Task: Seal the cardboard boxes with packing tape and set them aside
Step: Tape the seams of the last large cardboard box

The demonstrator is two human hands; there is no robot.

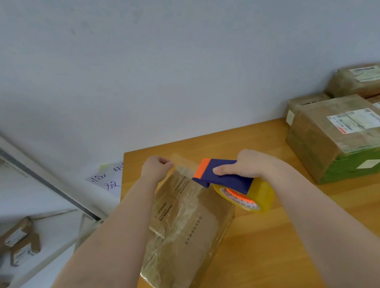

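Left grip (157,168) pinches tape end (182,162), right grip (250,164) clasps dispenser (225,175); box (187,234) apparently partly taped, sealed boxes (349,135) at tabletop's (278,240) right edge.

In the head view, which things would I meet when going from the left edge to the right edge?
small boxes on the shelf → handwritten paper → left hand → tape strip → tape dispenser → stacked labelled boxes

— What is lying on the wooden table (278,240)?
— A cardboard box (187,234) is resting near its left edge. A big labelled parcel (340,141) is sitting far right, a smaller box (305,103) just behind it.
— And the white shelf (51,221)?
— Two small boxes (17,234) are sitting there.
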